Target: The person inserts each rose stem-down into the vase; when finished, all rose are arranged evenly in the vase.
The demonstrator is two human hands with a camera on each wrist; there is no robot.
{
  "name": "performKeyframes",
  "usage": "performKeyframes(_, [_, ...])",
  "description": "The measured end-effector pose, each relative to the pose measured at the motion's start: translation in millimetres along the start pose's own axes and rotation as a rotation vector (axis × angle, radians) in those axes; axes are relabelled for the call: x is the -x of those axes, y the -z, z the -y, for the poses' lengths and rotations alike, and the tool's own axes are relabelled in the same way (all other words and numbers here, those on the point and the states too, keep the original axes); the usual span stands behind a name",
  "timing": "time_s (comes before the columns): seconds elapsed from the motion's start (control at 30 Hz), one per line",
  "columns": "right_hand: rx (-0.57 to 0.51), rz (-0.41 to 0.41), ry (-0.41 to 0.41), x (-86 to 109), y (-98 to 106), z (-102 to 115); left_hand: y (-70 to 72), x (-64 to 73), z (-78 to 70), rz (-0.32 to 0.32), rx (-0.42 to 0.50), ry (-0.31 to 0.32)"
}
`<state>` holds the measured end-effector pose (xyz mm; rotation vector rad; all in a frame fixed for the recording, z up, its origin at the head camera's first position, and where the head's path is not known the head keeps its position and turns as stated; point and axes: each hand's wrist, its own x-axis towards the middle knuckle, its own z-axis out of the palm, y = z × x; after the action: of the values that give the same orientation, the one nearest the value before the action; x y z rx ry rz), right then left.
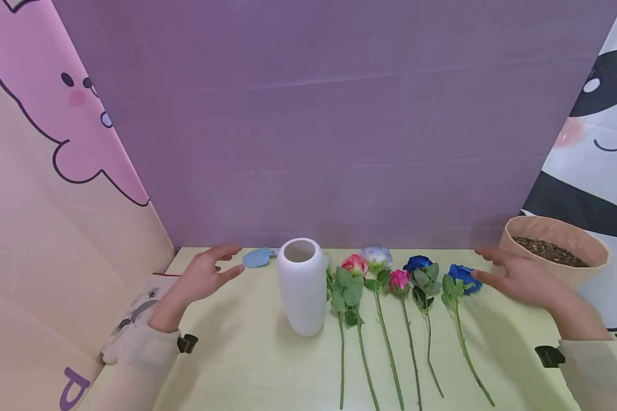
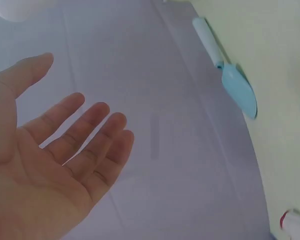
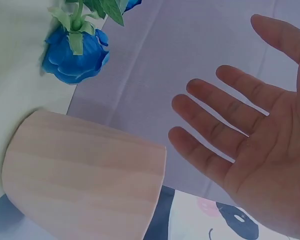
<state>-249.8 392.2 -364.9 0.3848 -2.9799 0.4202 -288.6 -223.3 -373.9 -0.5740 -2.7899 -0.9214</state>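
Note:
My left hand (image 1: 205,275) hovers over the left side of the table, holding nothing, its fingers loosely spread in the left wrist view. Closest to it lies a light blue trowel (image 2: 240,90); right of that a white vase (image 1: 302,291) stands upright. Several artificial roses lie in a row right of the vase: a red-pink rose (image 1: 355,265), a pale lilac one (image 1: 376,255), a pink one (image 1: 399,279) and two blue ones, with another partly hidden behind the vase. Near the rightmost blue rose (image 3: 76,59), my right hand (image 1: 521,277) is raised with fingers spread and nothing held.
A tan pot (image 1: 550,268) of dark soil stands at the back right, beside my right hand. White gloves (image 1: 133,319) with dark marks lie at the table's left edge. A purple cloth (image 1: 339,125) hangs behind the table, with printed cartoon cloths at both sides.

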Motion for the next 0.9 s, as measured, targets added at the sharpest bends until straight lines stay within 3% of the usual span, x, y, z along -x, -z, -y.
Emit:
performKeyframes(0.6, [-0.154, 0.058, 0.007, -0.9, -18, -9, -21.5, 7.9, -20.3, 0.042, 0.295, -0.007])
performKeyframes(0.9, [-0.223, 0.114, -0.037, 3.6, -23, -11, -32.6, 11.2, -31.7, 0.047, 0.361, -0.003])
